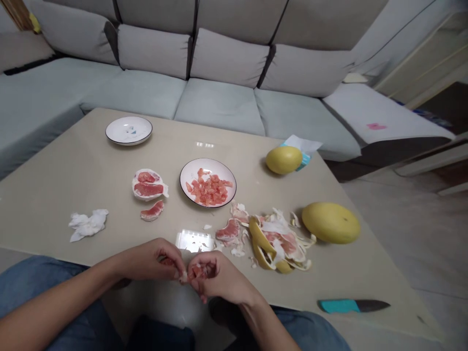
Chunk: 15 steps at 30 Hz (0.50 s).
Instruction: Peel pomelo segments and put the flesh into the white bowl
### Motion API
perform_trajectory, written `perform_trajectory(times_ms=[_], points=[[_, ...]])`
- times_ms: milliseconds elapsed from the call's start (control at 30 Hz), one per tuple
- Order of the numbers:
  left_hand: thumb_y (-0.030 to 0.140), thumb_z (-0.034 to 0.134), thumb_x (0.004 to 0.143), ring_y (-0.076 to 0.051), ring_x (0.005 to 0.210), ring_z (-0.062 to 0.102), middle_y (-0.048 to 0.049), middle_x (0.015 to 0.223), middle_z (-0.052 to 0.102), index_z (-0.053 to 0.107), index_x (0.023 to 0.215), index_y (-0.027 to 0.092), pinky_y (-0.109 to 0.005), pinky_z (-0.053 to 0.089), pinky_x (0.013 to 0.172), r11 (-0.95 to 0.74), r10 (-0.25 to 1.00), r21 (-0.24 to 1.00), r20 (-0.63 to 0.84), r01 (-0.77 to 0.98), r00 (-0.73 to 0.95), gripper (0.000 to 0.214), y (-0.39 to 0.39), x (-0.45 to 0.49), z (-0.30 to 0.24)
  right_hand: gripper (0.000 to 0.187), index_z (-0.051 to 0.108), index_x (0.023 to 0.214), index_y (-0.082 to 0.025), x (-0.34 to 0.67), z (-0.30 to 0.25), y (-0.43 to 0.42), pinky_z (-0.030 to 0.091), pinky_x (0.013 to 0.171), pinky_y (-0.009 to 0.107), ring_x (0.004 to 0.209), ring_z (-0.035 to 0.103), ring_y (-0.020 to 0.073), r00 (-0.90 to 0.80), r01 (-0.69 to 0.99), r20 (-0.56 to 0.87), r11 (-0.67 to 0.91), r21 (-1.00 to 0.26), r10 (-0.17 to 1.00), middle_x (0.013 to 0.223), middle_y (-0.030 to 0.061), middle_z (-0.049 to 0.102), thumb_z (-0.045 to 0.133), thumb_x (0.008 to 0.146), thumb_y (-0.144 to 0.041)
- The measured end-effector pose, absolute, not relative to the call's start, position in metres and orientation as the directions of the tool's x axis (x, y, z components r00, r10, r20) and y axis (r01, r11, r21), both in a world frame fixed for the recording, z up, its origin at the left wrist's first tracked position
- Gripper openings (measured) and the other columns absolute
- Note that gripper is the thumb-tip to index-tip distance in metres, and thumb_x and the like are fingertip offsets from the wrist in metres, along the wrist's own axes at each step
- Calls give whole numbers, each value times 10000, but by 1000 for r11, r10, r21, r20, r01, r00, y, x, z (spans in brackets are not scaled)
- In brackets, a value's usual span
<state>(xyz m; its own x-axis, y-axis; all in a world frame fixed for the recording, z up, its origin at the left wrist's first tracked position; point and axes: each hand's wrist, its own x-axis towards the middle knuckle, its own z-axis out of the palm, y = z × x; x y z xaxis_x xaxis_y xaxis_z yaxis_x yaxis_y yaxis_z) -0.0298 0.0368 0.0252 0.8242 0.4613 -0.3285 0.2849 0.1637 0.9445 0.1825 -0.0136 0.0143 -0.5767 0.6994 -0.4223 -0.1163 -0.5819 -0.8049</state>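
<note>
Facing a grey sofa across a beige table. Bending both wrists inward at the near edge, above the lap, fingertips almost meeting; pinching red pomelo flesh in the curled, nearly closed fingers of left hand and right hand. Crowded ahead of the right by one peel heap. Counting further: two plates, nearer one bearing flesh bits; two loose segments; one part-peeled chunk; two whole pomelos; one crumpled tissue; one knife.
</note>
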Motion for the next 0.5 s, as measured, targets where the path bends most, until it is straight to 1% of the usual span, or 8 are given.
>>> perform_trajectory(times_ms=[133, 233, 333, 433, 500], points=[[320, 660, 824, -143, 690, 590, -63, 817, 709, 777, 881, 171, -224, 428, 624, 156, 423, 955, -296, 252, 857, 199, 38, -28, 30, 197, 662, 699, -143, 183, 5, -13, 435, 408, 159, 412, 512, 56, -651, -162, -413, -648, -744, 637, 545, -52, 606, 793, 596, -247], [319, 652, 828, -133, 660, 566, -58, 799, 701, 779, 882, 169, -220, 413, 598, 132, 417, 961, -278, 245, 865, 204, 38, -28, 34, 262, 659, 700, -134, 182, -1, -14, 447, 394, 152, 392, 514, 55, -678, -203, -386, -664, -720, 626, 535, -45, 610, 831, 582, -291], [301, 639, 833, -127, 650, 555, -49, 780, 688, 774, 870, 166, -215, 406, 592, 136, 416, 958, -285, 251, 864, 194, 39, -30, 34, 354, 654, 689, -127, 186, -4, -13, 427, 362, 147, 367, 498, 52, -705, -261, -338, -671, -694, 624, 529, -40, 601, 864, 549, -376], [292, 625, 839, -134, 683, 565, -49, 798, 696, 765, 848, 161, -217, 410, 621, 168, 459, 949, -313, 265, 831, 192, 42, -33, 33, 390, 640, 669, -125, 194, -2, -9, 386, 331, 143, 341, 463, 41, -701, -331, -285, -652, -682, 654, 543, -36, 588, 870, 551, -417], [314, 618, 846, -139, 723, 559, -47, 837, 696, 755, 877, 160, -222, 403, 654, 201, 496, 939, -343, 279, 798, 208, 44, -33, 30, 355, 642, 694, -127, 199, 0, -5, 385, 347, 140, 371, 469, 40, -645, -389, -274, -615, -686, 714, 575, -30, 588, 855, 604, -396]])
